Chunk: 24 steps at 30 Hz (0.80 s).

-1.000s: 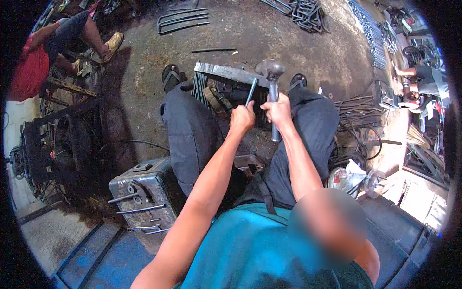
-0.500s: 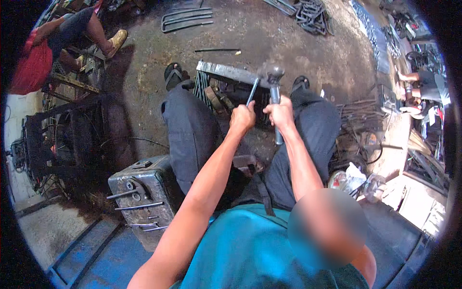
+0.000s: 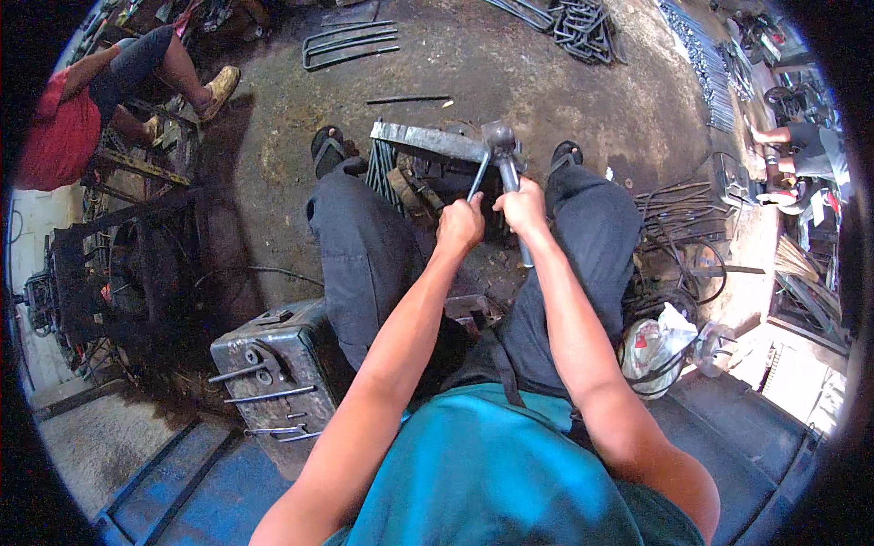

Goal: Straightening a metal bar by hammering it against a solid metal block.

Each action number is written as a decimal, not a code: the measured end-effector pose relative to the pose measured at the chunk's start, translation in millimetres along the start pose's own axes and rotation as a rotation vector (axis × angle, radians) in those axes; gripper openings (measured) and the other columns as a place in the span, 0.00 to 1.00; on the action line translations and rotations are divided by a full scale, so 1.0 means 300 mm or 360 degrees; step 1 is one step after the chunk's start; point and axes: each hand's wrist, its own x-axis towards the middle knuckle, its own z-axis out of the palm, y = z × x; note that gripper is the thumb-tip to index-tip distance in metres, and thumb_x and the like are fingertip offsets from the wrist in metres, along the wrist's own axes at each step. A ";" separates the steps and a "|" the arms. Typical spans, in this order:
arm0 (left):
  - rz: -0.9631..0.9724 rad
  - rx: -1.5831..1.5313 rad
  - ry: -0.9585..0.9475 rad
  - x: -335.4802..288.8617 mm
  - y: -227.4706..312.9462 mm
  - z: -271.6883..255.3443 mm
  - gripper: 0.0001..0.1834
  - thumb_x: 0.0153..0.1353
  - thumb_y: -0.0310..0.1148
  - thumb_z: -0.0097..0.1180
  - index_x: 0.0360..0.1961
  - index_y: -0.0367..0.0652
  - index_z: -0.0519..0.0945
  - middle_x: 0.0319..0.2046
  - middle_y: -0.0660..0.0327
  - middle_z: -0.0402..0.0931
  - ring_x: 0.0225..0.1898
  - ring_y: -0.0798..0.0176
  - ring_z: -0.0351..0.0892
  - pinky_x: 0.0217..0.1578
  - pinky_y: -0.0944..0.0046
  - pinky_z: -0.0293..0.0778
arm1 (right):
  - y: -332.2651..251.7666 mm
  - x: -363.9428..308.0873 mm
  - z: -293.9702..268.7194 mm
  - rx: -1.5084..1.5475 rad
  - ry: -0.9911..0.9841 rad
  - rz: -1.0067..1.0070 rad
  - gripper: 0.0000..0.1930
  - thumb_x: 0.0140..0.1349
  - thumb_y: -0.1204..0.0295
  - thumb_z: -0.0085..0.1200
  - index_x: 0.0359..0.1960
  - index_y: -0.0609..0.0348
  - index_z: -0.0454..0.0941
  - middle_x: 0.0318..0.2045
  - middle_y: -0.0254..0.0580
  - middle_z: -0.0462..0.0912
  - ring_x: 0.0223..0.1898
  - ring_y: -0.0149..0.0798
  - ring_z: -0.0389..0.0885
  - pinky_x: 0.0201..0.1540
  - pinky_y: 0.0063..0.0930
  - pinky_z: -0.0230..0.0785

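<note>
My left hand (image 3: 462,223) is closed round a thin metal rod (image 3: 478,178), which slants up to the right end of a thick grey steel bar (image 3: 423,138). In my right hand (image 3: 523,209) is a hammer (image 3: 507,167). Its head lies over the bar's right end, right by the rod's upper tip; whether they touch, I cannot tell. Both hands are between my knees, close together. Below the bar's left part stands a bundle of thin rods (image 3: 381,171), beside a rusty block (image 3: 406,189).
Left of my leg sits a worn metal box (image 3: 264,350) with rods on its face. Bent rods (image 3: 350,44) and a tangled pile (image 3: 585,32) lie on the far floor. Long rods (image 3: 678,207) and a plastic bag (image 3: 657,350) are at right. A person's leg (image 3: 187,77) shows at far left.
The hammer's head has shifted left, to the rod's upper tip, and my right hand has moved slightly left with it. My left hand has stayed nearly in place, still gripping the rod.
</note>
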 end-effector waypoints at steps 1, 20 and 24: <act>0.0004 0.0005 -0.0004 0.002 0.000 0.007 0.33 0.67 0.54 0.40 0.41 0.30 0.81 0.41 0.32 0.77 0.48 0.32 0.76 0.51 0.42 0.70 | -0.002 0.002 -0.005 0.0003 0.0006 0.0004 0.08 0.38 0.79 0.57 0.24 0.65 0.75 0.17 0.47 0.78 0.20 0.44 0.79 0.26 0.40 0.70; -0.0075 -0.1094 -0.0561 0.058 -0.033 0.039 0.28 0.70 0.57 0.35 0.32 0.45 0.76 0.23 0.59 0.70 0.21 0.61 0.68 0.21 0.60 0.63 | 0.019 -0.004 -0.042 0.0714 -0.0132 0.0339 0.09 0.47 0.81 0.53 0.20 0.57 0.65 0.11 0.33 0.66 0.07 0.30 0.63 0.10 0.29 0.57; -0.0270 -0.1443 -0.0820 0.043 -0.035 0.023 0.28 0.70 0.59 0.35 0.30 0.47 0.75 0.17 0.67 0.62 0.16 0.67 0.60 0.18 0.65 0.58 | 0.063 0.021 -0.042 0.0713 -0.0151 0.0324 0.08 0.45 0.80 0.54 0.22 0.58 0.66 0.12 0.34 0.67 0.09 0.31 0.65 0.11 0.31 0.59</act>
